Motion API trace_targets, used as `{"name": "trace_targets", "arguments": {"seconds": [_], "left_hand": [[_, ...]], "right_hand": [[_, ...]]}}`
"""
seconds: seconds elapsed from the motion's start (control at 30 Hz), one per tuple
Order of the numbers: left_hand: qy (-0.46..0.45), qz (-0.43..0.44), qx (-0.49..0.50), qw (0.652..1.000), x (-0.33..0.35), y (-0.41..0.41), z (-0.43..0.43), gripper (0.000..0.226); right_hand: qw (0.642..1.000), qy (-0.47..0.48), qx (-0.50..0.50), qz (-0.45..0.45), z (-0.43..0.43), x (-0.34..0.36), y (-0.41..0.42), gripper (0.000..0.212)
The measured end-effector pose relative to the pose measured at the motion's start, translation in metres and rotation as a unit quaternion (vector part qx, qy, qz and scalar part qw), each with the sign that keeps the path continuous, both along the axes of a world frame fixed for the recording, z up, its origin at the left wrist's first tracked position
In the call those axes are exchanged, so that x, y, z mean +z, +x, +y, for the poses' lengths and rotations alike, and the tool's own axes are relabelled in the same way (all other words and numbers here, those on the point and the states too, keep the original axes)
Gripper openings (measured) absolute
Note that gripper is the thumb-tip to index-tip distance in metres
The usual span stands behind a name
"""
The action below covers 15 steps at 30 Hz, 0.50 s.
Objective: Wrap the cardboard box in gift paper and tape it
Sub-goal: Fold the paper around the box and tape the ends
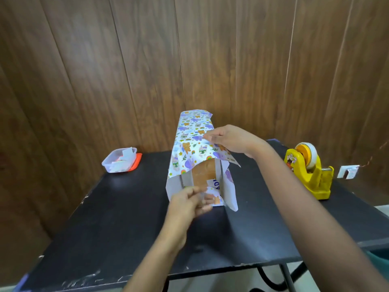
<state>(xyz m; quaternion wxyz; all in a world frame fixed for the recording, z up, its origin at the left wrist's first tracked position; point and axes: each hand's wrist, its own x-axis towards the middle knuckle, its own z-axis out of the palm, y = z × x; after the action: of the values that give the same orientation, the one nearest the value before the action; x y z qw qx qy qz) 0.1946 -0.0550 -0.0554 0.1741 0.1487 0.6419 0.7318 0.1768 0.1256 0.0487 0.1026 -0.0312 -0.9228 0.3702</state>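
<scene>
While the near end of the cardboard box [205, 172] stands open at the centre of the frame, I pinch the top flap of gift paper [189, 144] between thumb and fingers of my right hand [229, 140], lifted so it stays clear of the opening. My left hand [187, 204], low at the box's near end, has its fingers closed on the bottom flap, folding it up against the brown face; blur hides the exact hold. The box lies lengthwise on the black table [126, 218], its body already sleeved. I judge the tape dispenser [308, 171] waits at right for sealing this end.
</scene>
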Motion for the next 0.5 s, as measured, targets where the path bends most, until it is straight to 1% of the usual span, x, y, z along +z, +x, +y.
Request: {"name": "trace_targets", "arguments": {"seconds": [0.03, 0.07, 0.1, 0.13, 0.17, 0.2, 0.23, 0.27, 0.3, 0.33, 0.37, 0.43, 0.5], "left_hand": [[-0.027, 0.07, 0.024, 0.997, 0.015, -0.002, -0.002, 0.02], [-0.047, 0.144, 0.054, 0.987, 0.03, -0.006, -0.003, 0.023], [-0.066, 0.233, 0.092, 0.966, 0.044, -0.014, -0.004, 0.023], [-0.092, 0.336, 0.132, 0.928, 0.056, -0.023, -0.004, 0.02], [-0.125, 0.437, 0.169, 0.874, 0.069, -0.035, -0.004, 0.017], [-0.168, 0.515, 0.185, 0.82, 0.08, -0.049, -0.002, 0.016], [-0.229, 0.56, 0.175, 0.777, 0.089, -0.064, 0.001, 0.02], [-0.303, 0.575, 0.139, 0.747, 0.096, -0.08, 0.004, 0.029], [-0.376, 0.567, 0.081, 0.728, 0.1, -0.096, 0.007, 0.041], [-0.431, 0.549, 0.022, 0.716, 0.101, -0.109, 0.009, 0.053], [-0.465, 0.532, -0.029, 0.707, 0.098, -0.119, 0.01, 0.06], [-0.488, 0.522, -0.081, 0.694, 0.091, -0.131, 0.009, 0.064], [-0.471, 0.544, -0.075, 0.691, 0.085, -0.135, 0.004, 0.065]], "right_hand": [[1.0, 0.006, 0.003, -0.002, -0.001, 0.001, -0.001, 0.032], [1.0, 0.011, 0.011, -0.008, -0.001, 0.002, -0.001, 0.034], [0.999, 0.022, 0.02, -0.015, -0.002, 0.003, -0.002, 0.037], [0.999, 0.04, 0.027, -0.022, -0.004, 0.005, -0.002, 0.04], [0.997, 0.064, 0.029, -0.026, -0.005, 0.007, -0.003, 0.044], [0.995, 0.094, 0.03, -0.028, -0.005, 0.009, -0.005, 0.046], [0.991, 0.128, 0.03, -0.029, -0.006, 0.01, -0.006, 0.049], [0.986, 0.159, 0.03, -0.03, -0.006, 0.01, -0.007, 0.052], [0.983, 0.18, 0.03, -0.027, -0.006, 0.01, -0.008, 0.055], [0.981, 0.189, 0.029, -0.02, -0.004, 0.009, -0.009, 0.056], [0.982, 0.185, 0.027, -0.013, -0.003, 0.007, -0.01, 0.057], [0.984, 0.178, 0.022, -0.007, 0.0, 0.006, -0.01, 0.058], [0.979, 0.203, 0.021, -0.011, -0.001, 0.008, -0.01, 0.06]]}}
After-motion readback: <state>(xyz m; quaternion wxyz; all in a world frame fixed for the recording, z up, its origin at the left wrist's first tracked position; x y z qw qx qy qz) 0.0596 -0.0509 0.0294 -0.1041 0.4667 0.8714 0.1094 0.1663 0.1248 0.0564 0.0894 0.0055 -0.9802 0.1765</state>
